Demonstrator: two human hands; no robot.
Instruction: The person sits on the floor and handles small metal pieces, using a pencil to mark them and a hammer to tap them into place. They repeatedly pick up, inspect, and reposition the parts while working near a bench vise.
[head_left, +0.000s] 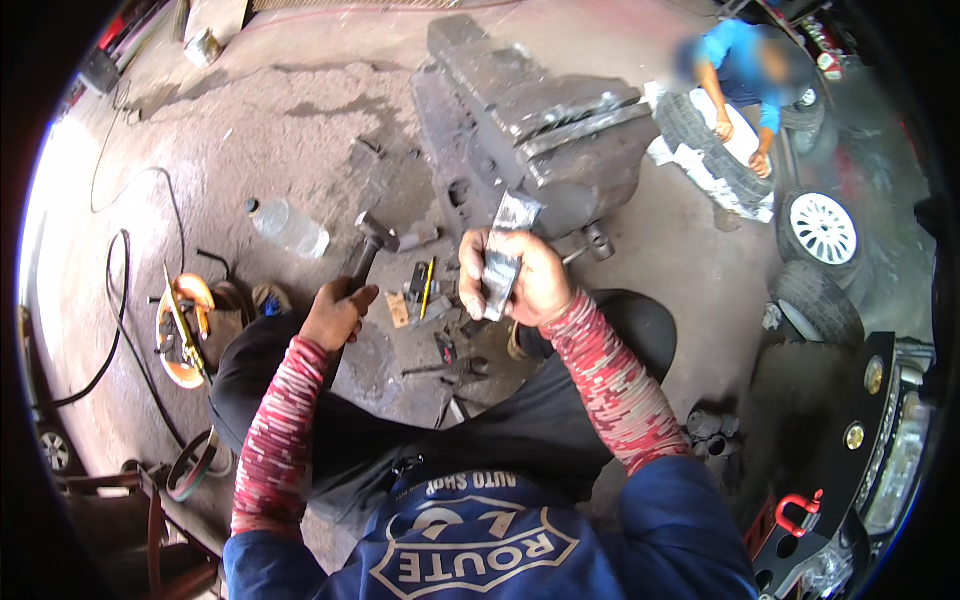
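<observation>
My left hand (335,314) is closed around the handle of a hammer (376,236), whose dark head points up and away from me. In my right hand (535,275) I grip a short, flat strip of metal (505,250) with a shiny, scuffed surface, held upright in front of my palm. Just beyond that hand stands a large, worn bench vise (540,120); the strip's top end overlaps its near side in the picture, and I cannot tell whether they touch.
A plastic bottle (287,228) and an orange-rimmed tool container (185,330) are at left. A yellow pencil-like stick (427,288) lies among tools between my legs. At far right, a person in blue (742,60) handles a tire (705,150); a white-spoked wheel (822,228) is nearer.
</observation>
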